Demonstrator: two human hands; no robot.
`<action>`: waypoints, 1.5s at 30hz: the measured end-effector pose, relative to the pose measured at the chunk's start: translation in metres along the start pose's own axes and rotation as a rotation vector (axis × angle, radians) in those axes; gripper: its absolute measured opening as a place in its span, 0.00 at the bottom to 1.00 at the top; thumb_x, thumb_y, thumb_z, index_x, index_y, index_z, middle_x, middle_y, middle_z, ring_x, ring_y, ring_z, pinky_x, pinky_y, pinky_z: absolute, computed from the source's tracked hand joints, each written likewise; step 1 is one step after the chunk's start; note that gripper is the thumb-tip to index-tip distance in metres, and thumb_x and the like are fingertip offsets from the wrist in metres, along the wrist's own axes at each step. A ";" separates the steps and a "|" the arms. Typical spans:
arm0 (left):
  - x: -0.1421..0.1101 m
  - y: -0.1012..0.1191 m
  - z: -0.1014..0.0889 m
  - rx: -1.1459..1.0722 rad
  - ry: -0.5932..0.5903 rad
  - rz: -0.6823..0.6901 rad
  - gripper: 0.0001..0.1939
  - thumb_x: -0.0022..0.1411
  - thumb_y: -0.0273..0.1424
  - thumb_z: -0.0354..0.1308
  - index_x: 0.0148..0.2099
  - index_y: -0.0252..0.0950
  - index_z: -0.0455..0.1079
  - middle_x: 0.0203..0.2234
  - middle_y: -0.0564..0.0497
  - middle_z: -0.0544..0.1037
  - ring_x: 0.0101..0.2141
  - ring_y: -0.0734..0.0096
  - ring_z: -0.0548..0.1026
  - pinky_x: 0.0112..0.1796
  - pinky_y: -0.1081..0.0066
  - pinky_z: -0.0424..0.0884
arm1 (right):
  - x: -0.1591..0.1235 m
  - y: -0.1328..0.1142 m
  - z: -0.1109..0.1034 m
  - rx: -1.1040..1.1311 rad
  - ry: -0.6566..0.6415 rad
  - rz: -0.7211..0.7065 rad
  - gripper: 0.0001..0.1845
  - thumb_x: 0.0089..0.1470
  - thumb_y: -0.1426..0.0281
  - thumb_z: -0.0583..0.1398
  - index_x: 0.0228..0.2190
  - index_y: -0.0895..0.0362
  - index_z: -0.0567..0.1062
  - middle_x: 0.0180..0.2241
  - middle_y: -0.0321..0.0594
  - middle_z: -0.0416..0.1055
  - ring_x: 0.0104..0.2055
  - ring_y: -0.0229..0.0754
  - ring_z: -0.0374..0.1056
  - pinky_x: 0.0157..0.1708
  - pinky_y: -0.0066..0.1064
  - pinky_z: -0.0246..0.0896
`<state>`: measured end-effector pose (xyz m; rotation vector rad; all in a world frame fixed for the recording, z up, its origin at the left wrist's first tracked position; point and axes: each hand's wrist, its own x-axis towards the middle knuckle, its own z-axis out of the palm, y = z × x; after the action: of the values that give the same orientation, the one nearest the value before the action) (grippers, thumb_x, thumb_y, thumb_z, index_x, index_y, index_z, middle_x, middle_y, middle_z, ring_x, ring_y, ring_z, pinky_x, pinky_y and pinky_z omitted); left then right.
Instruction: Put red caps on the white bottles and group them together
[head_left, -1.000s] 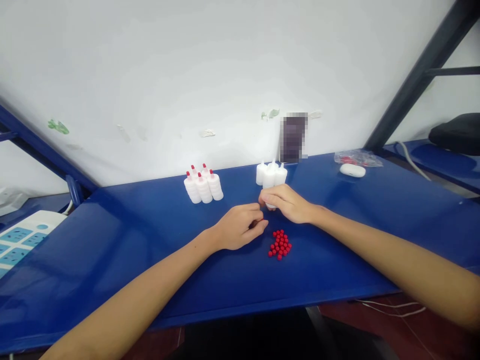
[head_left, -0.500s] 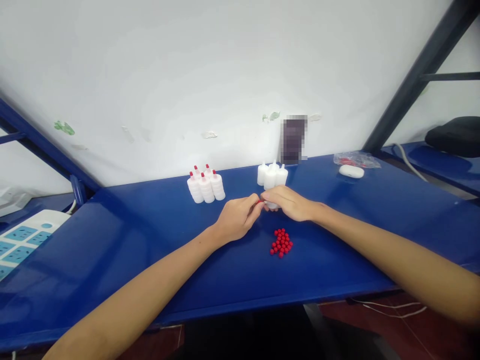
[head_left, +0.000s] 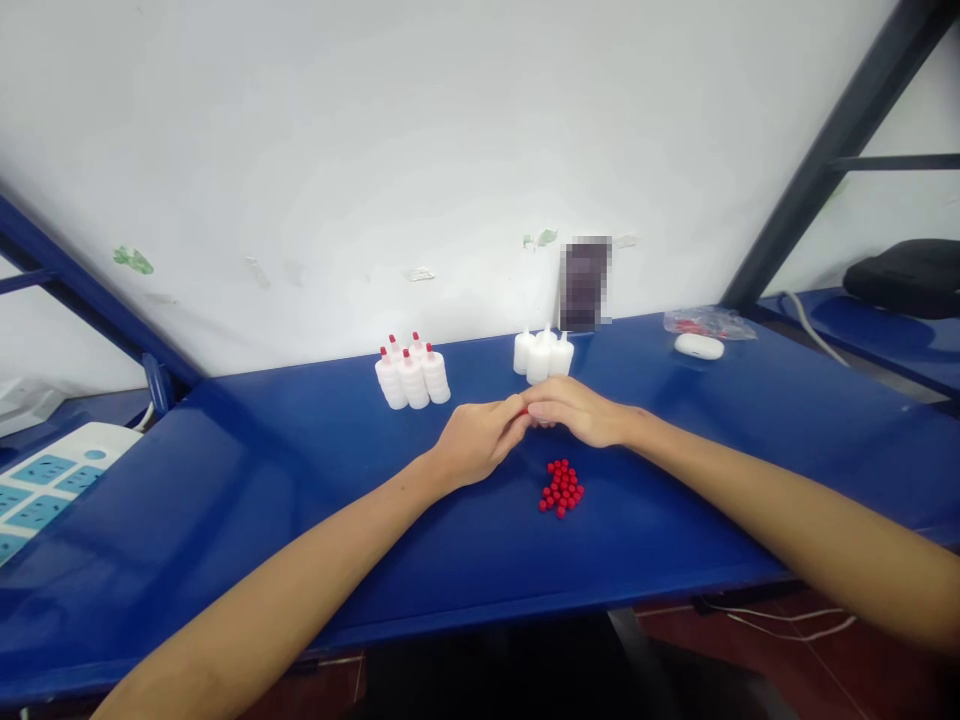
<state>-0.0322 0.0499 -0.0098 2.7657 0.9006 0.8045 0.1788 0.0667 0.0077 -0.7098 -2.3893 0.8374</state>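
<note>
My left hand (head_left: 476, 440) and my right hand (head_left: 574, 408) meet fingertip to fingertip over the blue table (head_left: 300, 500). The right hand is closed around a small white bottle, mostly hidden under its fingers. The left hand pinches a small red cap (head_left: 523, 412) at the bottle's tip. A heap of several red caps (head_left: 561, 488) lies just in front of the hands. Behind them stand a few uncapped white bottles (head_left: 541, 355). To the left stands a cluster of several white bottles with red caps (head_left: 411, 375).
A white power strip (head_left: 45, 485) lies at the left edge. A white earbud case (head_left: 698, 346) and a clear plastic bag (head_left: 709, 321) sit at the back right. A dark metal brace (head_left: 825, 140) rises on the right; a black object (head_left: 907, 275) rests on the neighbouring shelf.
My left hand rose from the table beside the cap heap and moved up to the right hand, bringing a red cap to the bottle's tip. The right hand stayed nearly still.
</note>
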 end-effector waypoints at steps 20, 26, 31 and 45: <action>-0.001 0.000 0.002 -0.045 -0.022 0.041 0.10 0.70 0.32 0.45 0.37 0.36 0.63 0.22 0.56 0.69 0.21 0.76 0.66 0.26 0.74 0.58 | 0.000 -0.010 0.013 -0.126 0.073 -0.017 0.19 0.63 0.61 0.51 0.26 0.58 0.71 0.22 0.34 0.66 0.24 0.36 0.58 0.28 0.29 0.51; -0.011 -0.010 -0.038 -0.311 -0.101 -0.173 0.17 0.71 0.38 0.44 0.29 0.37 0.55 0.19 0.59 0.58 0.21 0.79 0.56 0.24 0.76 0.55 | -0.006 -0.004 0.016 0.079 0.223 0.075 0.18 0.67 0.60 0.46 0.40 0.57 0.71 0.26 0.34 0.66 0.28 0.38 0.62 0.33 0.30 0.56; -0.040 -0.043 -0.096 -0.313 -0.412 -0.413 0.19 0.65 0.37 0.48 0.24 0.37 0.52 0.18 0.58 0.54 0.20 0.79 0.52 0.22 0.74 0.50 | -0.005 -0.004 0.017 0.065 0.257 0.112 0.12 0.65 0.64 0.50 0.38 0.57 0.70 0.28 0.35 0.67 0.31 0.39 0.63 0.34 0.31 0.56; -0.060 -0.074 -0.125 -0.134 -0.320 -0.590 0.24 0.64 0.43 0.51 0.22 0.37 0.46 0.18 0.57 0.47 0.20 0.78 0.45 0.22 0.73 0.45 | -0.003 -0.011 0.029 -0.164 0.331 0.221 0.18 0.54 0.56 0.63 0.24 0.56 0.71 0.23 0.35 0.70 0.25 0.37 0.61 0.28 0.29 0.54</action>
<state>-0.1762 0.0696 0.0496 2.2238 1.4163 0.2980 0.1603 0.0457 -0.0052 -1.1023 -2.1207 0.5591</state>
